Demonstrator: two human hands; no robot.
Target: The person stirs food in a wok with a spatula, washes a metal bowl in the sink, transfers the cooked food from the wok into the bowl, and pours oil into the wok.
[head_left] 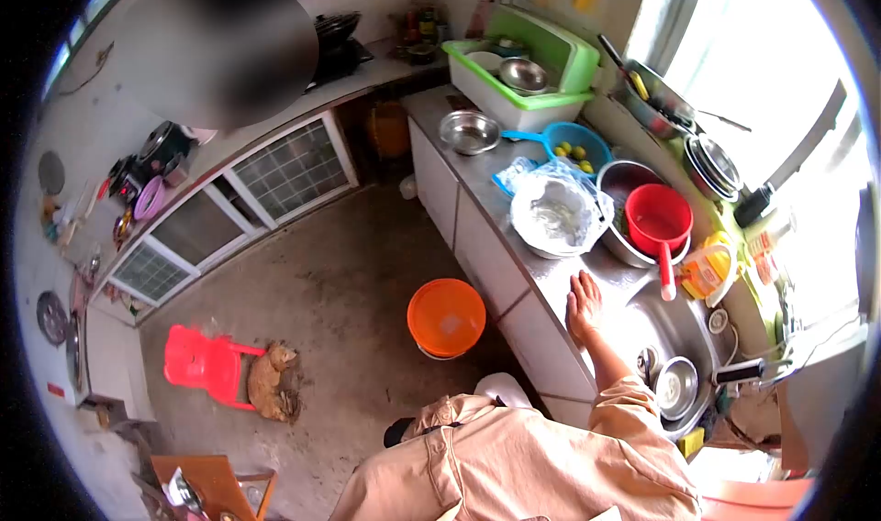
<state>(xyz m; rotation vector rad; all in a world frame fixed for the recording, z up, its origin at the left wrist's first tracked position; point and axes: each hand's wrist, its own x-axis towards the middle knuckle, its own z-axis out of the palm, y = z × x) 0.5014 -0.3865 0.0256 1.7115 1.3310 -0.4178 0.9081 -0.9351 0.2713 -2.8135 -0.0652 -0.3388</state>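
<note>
My right hand [585, 308] lies on the front edge of the steel counter [549, 271], fingers stretched out and holding nothing. Just beyond it is a bowl lined with a clear plastic bag [554, 213]. To its right, a red long-handled dipper [659, 220] rests in a large steel basin [622, 180]. Closer to my forearm, the steel sink [642, 324] holds a small metal bowl [676, 385]. My left hand is out of view.
An orange-lidded bucket [446, 317] stands on the floor beside the counter. Farther left, a cat [268, 382] lies against a pink plastic stool [204, 360]. A blue strainer [587, 139] with yellow-green fruit and a green-rimmed bin [514, 110] sit farther along the counter.
</note>
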